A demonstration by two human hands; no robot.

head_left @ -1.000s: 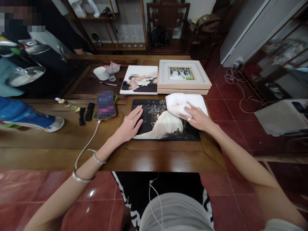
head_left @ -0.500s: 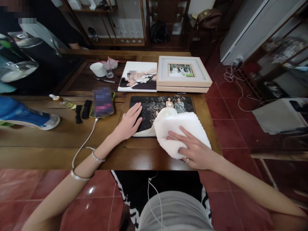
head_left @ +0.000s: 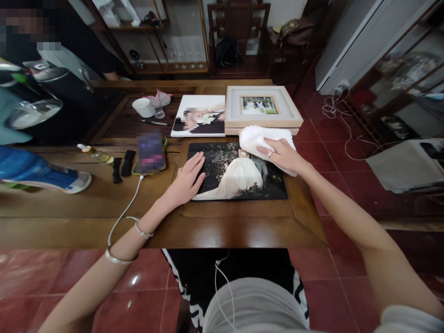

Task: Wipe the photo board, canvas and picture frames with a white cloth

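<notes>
A dark photo print (head_left: 225,185) of a couple lies flat on the wooden table (head_left: 222,229) in front of me. My left hand (head_left: 187,180) rests open and flat on the print's left edge. My right hand (head_left: 282,155) presses a folded white towel (head_left: 258,136) onto the print's far right corner, fingers curled over the cloth. The towel covers that corner of the picture.
Behind the print lie a second photo print (head_left: 199,115) and a framed photo (head_left: 260,108) in a pale wood frame. A phone (head_left: 151,152) on a white cable, a small bottle (head_left: 95,154), a white cup (head_left: 144,107) and a pen sit to the left. Another person stands at far left.
My right hand has swept the towel from the print's near right corner up to its far right corner, after earlier pulling it down from there. The left hand stayed put.
</notes>
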